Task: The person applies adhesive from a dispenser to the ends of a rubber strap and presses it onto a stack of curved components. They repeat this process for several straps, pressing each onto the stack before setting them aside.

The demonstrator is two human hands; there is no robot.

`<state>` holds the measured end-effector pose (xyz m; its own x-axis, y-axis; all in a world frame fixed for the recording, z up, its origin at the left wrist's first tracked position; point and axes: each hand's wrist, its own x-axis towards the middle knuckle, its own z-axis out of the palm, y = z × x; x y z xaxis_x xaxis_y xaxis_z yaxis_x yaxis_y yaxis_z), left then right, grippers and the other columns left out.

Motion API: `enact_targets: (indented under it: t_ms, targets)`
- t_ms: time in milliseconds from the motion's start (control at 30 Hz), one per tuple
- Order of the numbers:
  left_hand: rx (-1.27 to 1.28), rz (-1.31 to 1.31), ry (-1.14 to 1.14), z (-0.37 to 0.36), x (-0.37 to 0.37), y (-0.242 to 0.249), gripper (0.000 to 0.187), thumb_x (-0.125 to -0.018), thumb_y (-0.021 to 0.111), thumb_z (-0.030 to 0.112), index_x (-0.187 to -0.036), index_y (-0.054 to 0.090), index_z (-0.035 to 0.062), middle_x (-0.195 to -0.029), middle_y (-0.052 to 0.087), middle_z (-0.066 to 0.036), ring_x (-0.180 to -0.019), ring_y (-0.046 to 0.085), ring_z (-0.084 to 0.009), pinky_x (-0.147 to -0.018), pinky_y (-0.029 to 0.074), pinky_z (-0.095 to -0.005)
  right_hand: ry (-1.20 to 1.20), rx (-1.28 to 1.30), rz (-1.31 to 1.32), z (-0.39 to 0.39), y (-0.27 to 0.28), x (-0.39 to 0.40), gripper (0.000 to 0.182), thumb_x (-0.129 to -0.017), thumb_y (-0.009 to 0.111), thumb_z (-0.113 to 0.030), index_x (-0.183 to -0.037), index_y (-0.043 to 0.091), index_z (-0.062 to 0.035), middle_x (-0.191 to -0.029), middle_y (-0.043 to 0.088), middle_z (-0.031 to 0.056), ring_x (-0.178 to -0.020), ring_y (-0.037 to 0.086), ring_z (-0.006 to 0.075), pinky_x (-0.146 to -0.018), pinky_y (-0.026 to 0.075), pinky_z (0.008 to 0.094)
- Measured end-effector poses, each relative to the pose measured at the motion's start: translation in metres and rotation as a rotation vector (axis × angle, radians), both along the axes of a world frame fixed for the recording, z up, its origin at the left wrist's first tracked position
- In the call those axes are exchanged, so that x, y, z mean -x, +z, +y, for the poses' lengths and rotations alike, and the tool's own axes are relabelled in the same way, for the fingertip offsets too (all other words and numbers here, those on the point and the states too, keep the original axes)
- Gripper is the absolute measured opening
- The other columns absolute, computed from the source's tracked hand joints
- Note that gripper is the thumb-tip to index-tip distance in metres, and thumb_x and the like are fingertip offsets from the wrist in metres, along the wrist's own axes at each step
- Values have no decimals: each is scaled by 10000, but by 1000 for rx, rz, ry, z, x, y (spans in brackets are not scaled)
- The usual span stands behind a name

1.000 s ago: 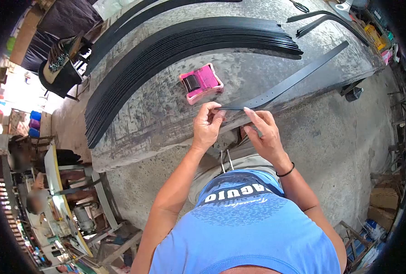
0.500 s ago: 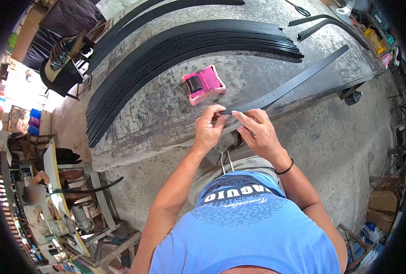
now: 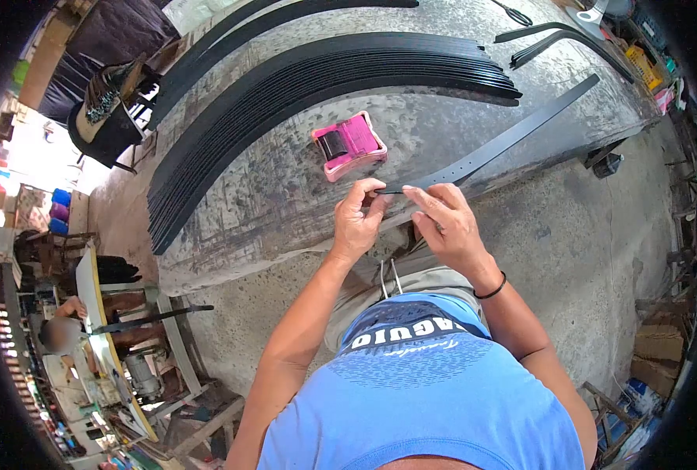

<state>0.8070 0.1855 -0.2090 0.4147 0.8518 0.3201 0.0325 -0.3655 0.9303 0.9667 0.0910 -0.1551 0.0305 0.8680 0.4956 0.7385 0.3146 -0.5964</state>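
A black belt strap (image 3: pixel 496 150) with a row of punched holes runs from my hands across the table to the upper right. My left hand (image 3: pixel 357 223) pinches its near tip between thumb and fingers. Just to the right, my right hand (image 3: pixel 449 225) grips the strap's edge with thumb and fingertips, a short way from the tip. Beyond my hands sits a pink block-shaped holder (image 3: pixel 362 137) with a dark roll or pad set in its left side. Farther back lies a thick stack of black straps (image 3: pixel 309 78).
The worn grey table (image 3: pixel 231 227) carries more straps (image 3: pixel 286 19) at its far side, folded straps (image 3: pixel 560 39) and scissors (image 3: pixel 513 12) at the upper right. Left, a person (image 3: pixel 60 335) works at a yellow-edged bench (image 3: pixel 102 313). A chair (image 3: pixel 102 117) stands at the upper left.
My right hand has slid slightly right along the strap's edge. My left hand keeps its pinch at the tip. At the left bench, the dark strap has shifted.
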Motion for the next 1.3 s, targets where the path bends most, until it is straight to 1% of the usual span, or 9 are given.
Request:
enact_targets:
  t_ms: [233,467,633,700,833,900,1000,1133,1300]
  targets:
    - [113,-18,-2,6,2,-15,165,-884,623,-8,-1030,563,39,-815,592,8,-731,567,-57,-675,477,-213,-263,5,277,-11,-9,-41,348,-828,600,10,-1170,623,-52,-973,558,99,-769,553,167,-685,472,264]
    - [221,-46,22,8,3,-18,112,-910,616,62,-1000,556,30,-816,606,-10,-743,613,-88,-686,518,-244,-233,-51,227,-11,-10,-44,384,-818,613,2,-1200,601,-41,-1008,552,106,-861,541,195,-752,478,296]
    - [284,-81,41,8,2,-8,125,-912,632,116,-943,557,22,-797,632,-27,-721,620,-96,-678,522,-247,-892,-108,209,-14,-80,-145,536,-923,586,-227,-1375,416,5,-1178,463,179,-1019,498,263,-897,431,369]
    - [299,-97,37,9,1,-4,139,-911,639,132,-923,556,21,-790,640,-34,-712,622,-98,-677,524,-249,-1167,-84,-86,-19,-141,-205,589,-945,542,-303,-1374,379,66,-1127,451,206,-1006,482,328,-925,404,408]
    - [334,-150,61,7,-4,-1,159,-902,654,149,-881,550,30,-753,644,-28,-670,599,-76,-632,499,-234,-792,266,213,-23,-173,-222,598,-957,505,-313,-1376,359,88,-1138,482,241,-1040,481,366,-959,375,406]
    - [345,-202,73,4,-7,1,162,-897,660,150,-870,551,34,-726,639,-14,-647,575,-55,-604,468,-217,-650,367,223,-34,-136,-174,613,-957,502,-336,-1382,362,83,-1126,520,236,-1073,483,344,-947,380,385]
    - [379,-221,94,5,-13,9,167,-893,666,149,-867,549,33,-724,638,-11,-645,575,-54,-598,467,-216,-514,191,891,-44,-105,-131,303,-944,574,-254,-1051,587,29,-800,543,49,-755,550,139,-680,461,265]
    - [255,-229,87,2,-18,9,147,-882,673,106,-881,543,37,-741,626,-14,-661,577,-62,-616,481,-221,-479,16,905,-40,-65,-101,209,-943,592,-210,-831,561,-35,-715,498,-25,-644,489,57,-585,418,205]
    - [64,-114,110,-3,-21,11,139,-881,674,81,-897,540,48,-762,615,-4,-684,557,-54,-620,449,-206,-275,-119,214,-16,-1,-37,155,-849,651,-86,-755,544,-27,-668,507,90,-581,536,211,-547,436,315]
